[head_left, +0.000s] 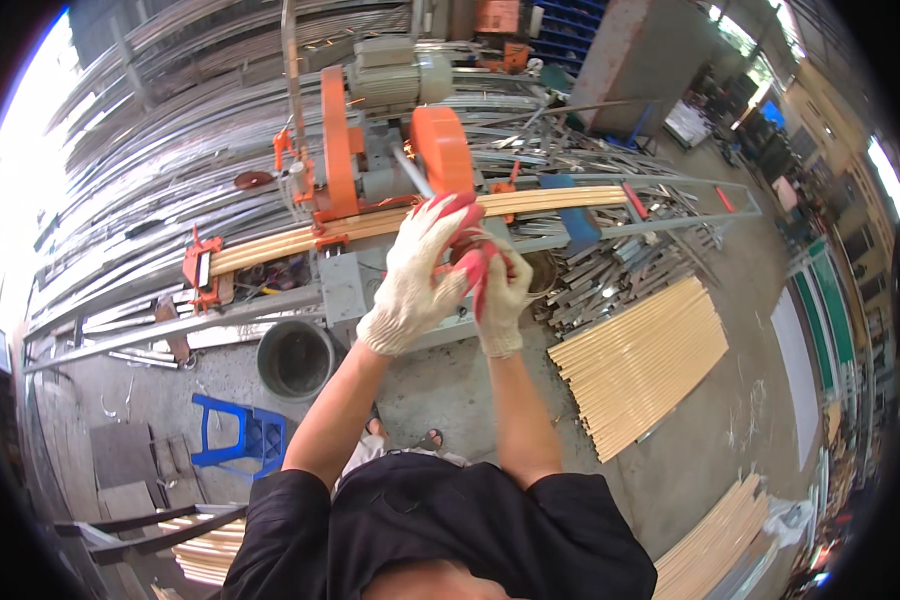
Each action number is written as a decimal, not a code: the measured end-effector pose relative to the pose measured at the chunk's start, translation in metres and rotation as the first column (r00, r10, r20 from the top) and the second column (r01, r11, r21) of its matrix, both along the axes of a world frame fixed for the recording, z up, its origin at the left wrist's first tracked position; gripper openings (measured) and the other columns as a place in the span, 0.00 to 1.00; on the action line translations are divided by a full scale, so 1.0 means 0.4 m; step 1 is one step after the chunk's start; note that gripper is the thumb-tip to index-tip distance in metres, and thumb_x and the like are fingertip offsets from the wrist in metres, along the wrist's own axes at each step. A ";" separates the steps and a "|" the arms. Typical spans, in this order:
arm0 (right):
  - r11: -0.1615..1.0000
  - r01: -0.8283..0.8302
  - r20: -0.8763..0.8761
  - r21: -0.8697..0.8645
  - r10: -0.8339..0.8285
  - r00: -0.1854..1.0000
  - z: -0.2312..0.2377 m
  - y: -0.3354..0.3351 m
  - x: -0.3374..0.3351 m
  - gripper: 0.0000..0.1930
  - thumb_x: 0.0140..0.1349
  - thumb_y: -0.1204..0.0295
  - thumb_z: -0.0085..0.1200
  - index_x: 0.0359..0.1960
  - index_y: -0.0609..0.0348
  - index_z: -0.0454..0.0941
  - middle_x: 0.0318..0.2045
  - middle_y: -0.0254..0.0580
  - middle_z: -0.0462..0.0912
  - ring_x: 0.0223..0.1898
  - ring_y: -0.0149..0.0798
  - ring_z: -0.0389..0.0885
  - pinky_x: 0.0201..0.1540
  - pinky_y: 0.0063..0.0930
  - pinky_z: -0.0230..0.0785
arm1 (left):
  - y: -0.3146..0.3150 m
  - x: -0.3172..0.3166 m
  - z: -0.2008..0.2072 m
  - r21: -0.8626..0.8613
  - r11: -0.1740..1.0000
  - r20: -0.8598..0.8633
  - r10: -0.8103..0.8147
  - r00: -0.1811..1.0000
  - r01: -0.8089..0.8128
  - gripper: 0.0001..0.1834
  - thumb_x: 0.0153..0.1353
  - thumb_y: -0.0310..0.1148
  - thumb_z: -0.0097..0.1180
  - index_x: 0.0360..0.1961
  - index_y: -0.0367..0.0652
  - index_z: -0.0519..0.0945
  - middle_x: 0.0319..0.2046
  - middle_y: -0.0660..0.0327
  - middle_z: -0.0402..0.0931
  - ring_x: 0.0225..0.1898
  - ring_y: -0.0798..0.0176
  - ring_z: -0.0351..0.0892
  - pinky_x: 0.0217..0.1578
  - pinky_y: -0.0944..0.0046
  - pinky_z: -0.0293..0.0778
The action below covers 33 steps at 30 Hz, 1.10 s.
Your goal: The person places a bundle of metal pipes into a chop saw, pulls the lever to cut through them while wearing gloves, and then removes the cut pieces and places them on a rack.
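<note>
My left hand [425, 265], in a cream knit glove with a red palm, is closed at the end of a grey lever [413, 172] on the cutting machine. My right hand [502, 290], gloved alike, is close beside it with its fingers bent inward; what lies between the two hands is mostly hidden. The machine has two orange guards [337, 140] and a grey motor [388, 78]. Small sparks show beside the right-hand guard [442, 148]. Below and behind my hands, several long gold-coloured bars [285, 243] lie across the machine between orange clamps [202, 268].
A dark bucket [297, 358] and a blue plastic stool [240, 437] stand at the lower left. A stack of gold-coloured bars [642, 365] lies on the floor at right, near a heap of metal offcuts [610, 275]. Metal lengths [150, 160] fill the racks behind.
</note>
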State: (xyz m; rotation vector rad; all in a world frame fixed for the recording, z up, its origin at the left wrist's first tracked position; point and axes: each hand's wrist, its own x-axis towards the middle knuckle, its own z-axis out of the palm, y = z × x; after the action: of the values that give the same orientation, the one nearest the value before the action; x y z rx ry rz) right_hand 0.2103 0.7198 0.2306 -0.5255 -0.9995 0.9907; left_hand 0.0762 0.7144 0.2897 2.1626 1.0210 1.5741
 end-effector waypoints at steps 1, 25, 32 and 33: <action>1.000 -0.020 -0.023 0.005 0.020 1.000 -0.017 0.009 0.002 0.08 0.74 0.76 0.50 0.41 0.68 0.80 0.45 0.41 0.85 0.45 0.30 0.82 0.52 0.25 0.74 | 0.011 0.033 0.022 0.080 0.997 -0.005 -0.021 1.000 0.021 0.26 0.58 0.32 0.61 0.59 0.38 0.79 0.62 0.47 0.75 0.66 0.45 0.71 0.68 0.47 0.64; 0.993 0.099 0.047 0.056 -0.102 0.994 -0.126 0.013 0.024 0.10 0.73 0.69 0.58 0.46 0.64 0.82 0.41 0.33 0.83 0.41 0.25 0.80 0.45 0.25 0.76 | 0.047 0.094 -0.050 0.034 0.981 0.094 -0.195 0.976 0.193 0.11 0.58 0.35 0.53 0.35 0.41 0.84 0.35 0.55 0.83 0.41 0.47 0.81 0.51 0.52 0.74; 0.992 0.129 0.036 -0.011 -0.129 0.991 -0.178 0.023 0.041 0.16 0.73 0.64 0.57 0.55 0.61 0.77 0.50 0.39 0.80 0.49 0.36 0.81 0.51 0.35 0.78 | 0.043 0.081 -0.055 0.076 0.975 0.092 -0.216 0.972 0.210 0.11 0.54 0.34 0.56 0.35 0.42 0.83 0.36 0.56 0.82 0.43 0.47 0.80 0.53 0.50 0.73; 0.994 0.111 0.024 -0.006 -0.111 0.994 -0.180 0.020 0.042 0.16 0.73 0.64 0.57 0.55 0.61 0.77 0.50 0.39 0.80 0.49 0.36 0.81 0.52 0.35 0.78 | 0.041 0.079 -0.057 0.081 0.975 0.097 -0.215 0.972 0.207 0.10 0.55 0.35 0.56 0.35 0.42 0.83 0.36 0.56 0.82 0.43 0.48 0.80 0.53 0.50 0.72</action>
State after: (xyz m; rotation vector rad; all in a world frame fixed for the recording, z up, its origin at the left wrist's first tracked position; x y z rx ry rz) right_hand 0.2271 0.7280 0.1587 -0.5945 -0.9776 0.8910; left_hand 0.1076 0.7310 0.2668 2.1276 0.6877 1.6241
